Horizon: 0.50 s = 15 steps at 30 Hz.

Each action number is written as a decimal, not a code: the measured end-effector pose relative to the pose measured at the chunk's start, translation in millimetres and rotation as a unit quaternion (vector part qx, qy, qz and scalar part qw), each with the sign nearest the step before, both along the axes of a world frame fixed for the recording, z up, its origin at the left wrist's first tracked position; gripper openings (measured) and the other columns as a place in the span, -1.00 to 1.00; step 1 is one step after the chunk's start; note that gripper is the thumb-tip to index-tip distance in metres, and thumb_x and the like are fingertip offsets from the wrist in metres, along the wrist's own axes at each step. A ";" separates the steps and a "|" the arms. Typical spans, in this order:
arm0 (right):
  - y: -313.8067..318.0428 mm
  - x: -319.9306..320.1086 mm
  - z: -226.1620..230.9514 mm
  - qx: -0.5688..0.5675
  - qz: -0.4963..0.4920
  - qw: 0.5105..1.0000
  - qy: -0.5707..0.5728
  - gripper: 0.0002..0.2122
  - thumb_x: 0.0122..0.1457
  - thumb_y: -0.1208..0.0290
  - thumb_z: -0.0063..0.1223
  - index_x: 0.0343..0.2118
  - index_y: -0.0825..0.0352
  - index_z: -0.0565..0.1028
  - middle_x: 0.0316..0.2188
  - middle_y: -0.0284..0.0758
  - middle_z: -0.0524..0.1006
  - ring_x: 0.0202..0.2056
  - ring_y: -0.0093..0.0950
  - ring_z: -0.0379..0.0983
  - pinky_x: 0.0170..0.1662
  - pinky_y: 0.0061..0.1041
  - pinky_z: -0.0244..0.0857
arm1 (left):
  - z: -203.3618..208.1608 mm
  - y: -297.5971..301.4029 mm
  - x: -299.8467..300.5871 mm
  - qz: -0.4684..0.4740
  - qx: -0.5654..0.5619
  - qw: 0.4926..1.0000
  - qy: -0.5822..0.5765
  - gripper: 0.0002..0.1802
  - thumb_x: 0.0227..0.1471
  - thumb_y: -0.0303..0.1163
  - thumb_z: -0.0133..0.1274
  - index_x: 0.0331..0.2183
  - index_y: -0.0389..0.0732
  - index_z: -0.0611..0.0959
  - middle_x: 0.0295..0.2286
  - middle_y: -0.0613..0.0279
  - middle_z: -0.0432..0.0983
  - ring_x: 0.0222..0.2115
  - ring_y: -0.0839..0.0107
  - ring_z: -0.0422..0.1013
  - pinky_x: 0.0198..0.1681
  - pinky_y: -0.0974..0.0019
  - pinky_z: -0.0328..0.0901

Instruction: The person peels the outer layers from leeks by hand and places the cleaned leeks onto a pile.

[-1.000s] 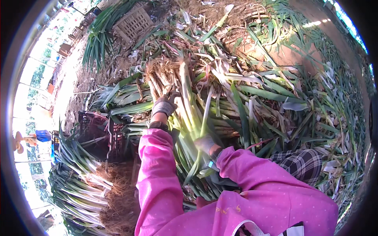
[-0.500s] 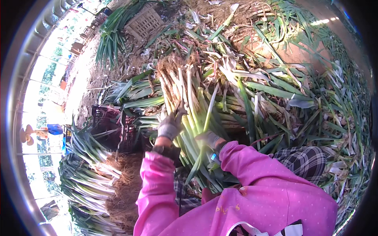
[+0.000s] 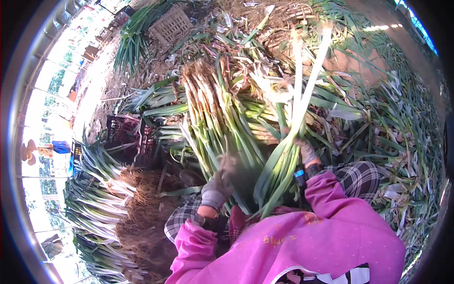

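Note:
My gloved right hand [image 3: 307,152] is closed around a few long leeks [image 3: 309,90]. Their pale root ends point up and away, and their green leaves hang down over my lap. My gloved left hand [image 3: 217,188] is beside the near, leafy end of a large leek pile [image 3: 208,118]; motion smears its fingers, so I cannot tell whether they grip anything. In that pile the leeks lie with brown roots at the far end and leaves toward me.
Leeks with cleaned white stems [image 3: 101,208] are stacked at the left, roots facing inward. A dark crate [image 3: 146,142] stands behind them. Far off lies a pale slatted crate [image 3: 170,24] beside green leeks [image 3: 130,47]. Stripped leaves [image 3: 402,142] cover the ground at right.
My right hand has moved right, lifting a few leeks off the pile and swinging their root ends up to the right. My left hand has drawn back toward me.

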State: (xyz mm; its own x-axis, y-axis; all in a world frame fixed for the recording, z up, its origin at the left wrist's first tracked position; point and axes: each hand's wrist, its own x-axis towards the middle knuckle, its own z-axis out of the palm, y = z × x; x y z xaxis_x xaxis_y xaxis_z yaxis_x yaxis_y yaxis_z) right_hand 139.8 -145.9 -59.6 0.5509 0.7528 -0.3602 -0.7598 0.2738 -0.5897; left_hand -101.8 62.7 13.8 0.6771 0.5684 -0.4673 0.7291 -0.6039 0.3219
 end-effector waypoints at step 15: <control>104.7 -50.6 -87.3 -0.194 0.061 0.979 -0.027 -0.80 -0.19 0.29 0.19 -0.50 0.26 0.50 -0.59 -0.47 0.44 -0.51 -0.59 0.32 -0.41 -0.57 0.18 | -0.4 42.0 86.9 -0.136 -0.054 0.967 0.208 -0.41 -0.22 -0.26 -0.10 -0.02 0.05 0.29 -0.07 0.05 0.21 -0.20 0.14 0.35 -0.14 0.17 0.26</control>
